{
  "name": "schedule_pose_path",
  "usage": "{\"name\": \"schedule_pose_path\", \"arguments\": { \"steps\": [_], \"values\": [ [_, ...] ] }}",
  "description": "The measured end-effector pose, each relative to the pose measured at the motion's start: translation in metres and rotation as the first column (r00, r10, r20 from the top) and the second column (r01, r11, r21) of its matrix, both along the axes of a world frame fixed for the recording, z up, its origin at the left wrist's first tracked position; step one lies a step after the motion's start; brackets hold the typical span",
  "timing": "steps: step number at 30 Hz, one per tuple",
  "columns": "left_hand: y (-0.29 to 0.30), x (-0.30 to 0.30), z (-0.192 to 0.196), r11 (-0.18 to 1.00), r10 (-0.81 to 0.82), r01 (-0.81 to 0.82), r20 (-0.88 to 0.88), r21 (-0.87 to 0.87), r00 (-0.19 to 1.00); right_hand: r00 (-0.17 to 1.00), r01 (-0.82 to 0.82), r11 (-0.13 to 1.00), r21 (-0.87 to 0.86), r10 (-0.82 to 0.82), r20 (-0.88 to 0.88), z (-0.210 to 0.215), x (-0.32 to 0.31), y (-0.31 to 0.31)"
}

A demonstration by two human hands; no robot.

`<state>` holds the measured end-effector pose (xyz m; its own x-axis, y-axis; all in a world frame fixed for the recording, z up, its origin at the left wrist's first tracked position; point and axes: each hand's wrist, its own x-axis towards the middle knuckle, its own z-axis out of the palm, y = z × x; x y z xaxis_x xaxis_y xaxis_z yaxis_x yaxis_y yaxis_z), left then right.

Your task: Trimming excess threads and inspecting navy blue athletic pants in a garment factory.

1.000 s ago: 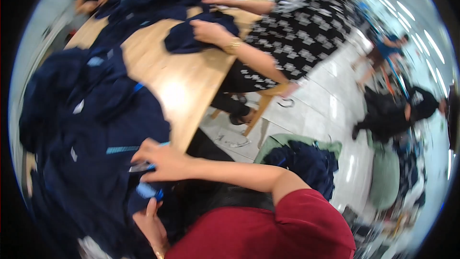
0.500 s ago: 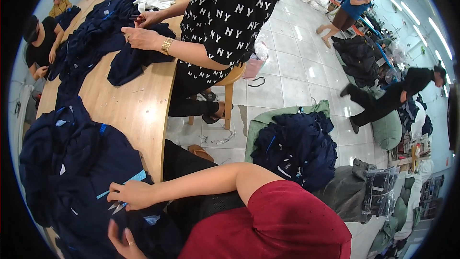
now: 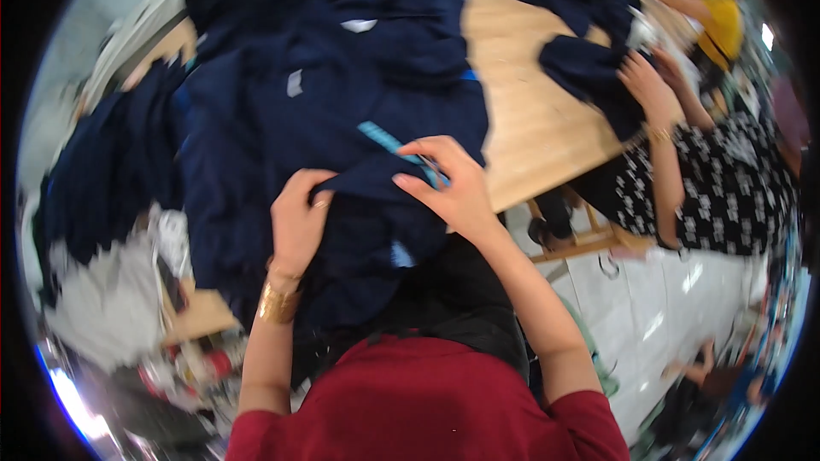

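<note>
A dark navy garment (image 3: 329, 132) lies spread over the table in front of me. My left hand (image 3: 299, 213) is closed on its near edge, pinching a fold and lifting it a little. Just to the right, my right hand (image 3: 453, 183) curls around small metal scissors (image 3: 434, 171), whose blades are blurred and partly covered by my fingers. A light blue strip (image 3: 378, 135) runs across the cloth toward my right fingertips. Closer to me, a pale blue patch (image 3: 401, 254) shows on the garment.
More navy garments (image 3: 115, 149) hang at the left, above grey-white cloth (image 3: 111, 299). The wooden table (image 3: 530, 102) shows bare at right. There a co-worker's hands (image 3: 649, 90) handle dark fabric, near a wooden stool (image 3: 581, 248). Other people are farther off.
My view has swung left from the room and floor onto the table. My left hand, apart from the cloth before, now grips the garment. The scissors stay in my right hand.
</note>
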<state>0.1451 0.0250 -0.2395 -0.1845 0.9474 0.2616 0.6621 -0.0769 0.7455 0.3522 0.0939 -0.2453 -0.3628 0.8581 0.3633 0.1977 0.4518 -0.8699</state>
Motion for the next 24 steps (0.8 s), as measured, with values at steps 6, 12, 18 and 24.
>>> {"name": "schedule_pose_path", "arguments": {
  "steps": [6,12,18,24],
  "values": [
    [-0.015,-0.014,0.003,0.998,0.034,-0.038,0.073,0.055,0.997,0.954,-0.095,0.961,0.259,0.013,0.300,-0.021,-0.042,-0.008],
    [-0.036,-0.058,0.026,0.984,-0.100,0.111,0.085,-0.143,0.991,0.852,-0.271,0.586,-0.764,-0.224,-0.474,0.028,-0.014,0.017],
    [-0.045,-0.076,0.026,0.933,-0.054,0.277,0.674,-0.228,0.737,0.888,-0.176,0.541,-0.822,-0.274,-0.370,0.038,-0.030,0.029],
    [-0.051,-0.075,0.021,0.950,-0.045,0.247,0.702,-0.190,0.711,0.913,-0.131,0.503,-0.854,-0.274,-0.301,0.031,-0.030,0.032]
  ]
}}
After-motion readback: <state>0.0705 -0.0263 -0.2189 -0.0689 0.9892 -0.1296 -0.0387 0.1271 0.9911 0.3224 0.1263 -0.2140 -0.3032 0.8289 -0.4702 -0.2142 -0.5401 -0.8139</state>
